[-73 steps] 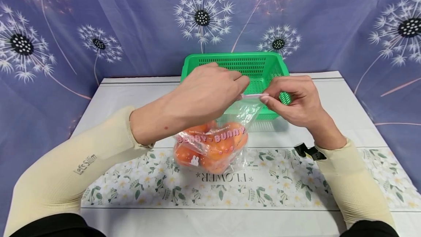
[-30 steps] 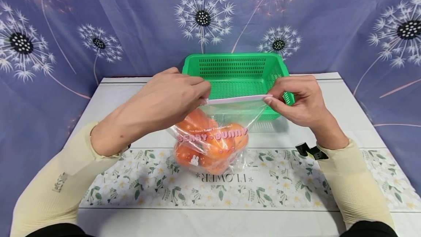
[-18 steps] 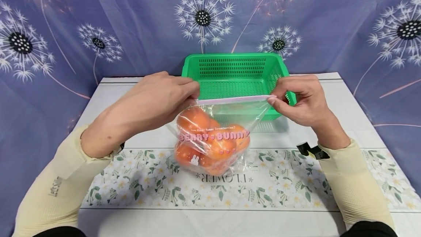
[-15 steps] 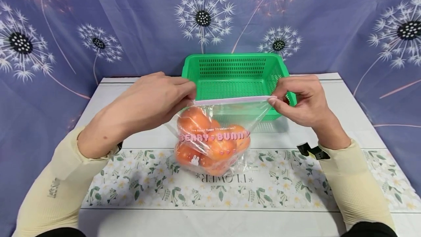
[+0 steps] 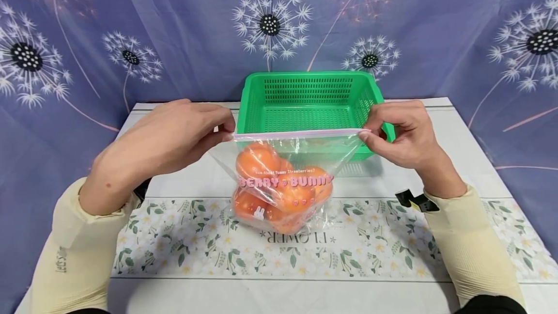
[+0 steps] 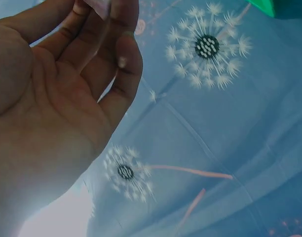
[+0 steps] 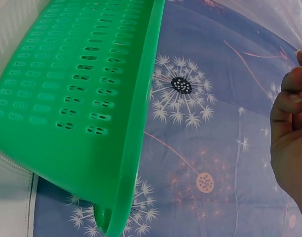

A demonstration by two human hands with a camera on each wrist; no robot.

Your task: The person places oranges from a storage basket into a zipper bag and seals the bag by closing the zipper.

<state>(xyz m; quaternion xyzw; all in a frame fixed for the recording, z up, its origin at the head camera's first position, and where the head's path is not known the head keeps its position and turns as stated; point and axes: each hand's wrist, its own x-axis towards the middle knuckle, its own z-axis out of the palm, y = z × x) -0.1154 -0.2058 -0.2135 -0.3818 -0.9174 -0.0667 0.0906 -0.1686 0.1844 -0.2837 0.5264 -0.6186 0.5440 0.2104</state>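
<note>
A clear zip bag (image 5: 285,181) with pink lettering stands on the table in the head view, its pink zip strip (image 5: 301,134) stretched nearly level. Several round orange fruits (image 5: 259,159) fill its lower part; their exact kind is unclear through the plastic. My left hand (image 5: 161,137) pinches the strip's left end between thumb and finger. At the other end, my right hand (image 5: 398,134) pinches the corner. A bit of the strip shows at the fingertips of the left hand (image 6: 72,84) in the left wrist view. In the right wrist view, clear plastic reaches the right hand (image 7: 294,123).
A green perforated basket (image 5: 308,88) stands just behind the bag, its front partly seen through the plastic. The white table (image 5: 174,294) carries a floral band. A purple curtain (image 5: 192,28) with dandelion prints hangs close behind.
My left hand has slid left along the zip strip, away from the right hand, and more of the strip shows. The right hand has shifted slightly right, still pinching its corner.
</note>
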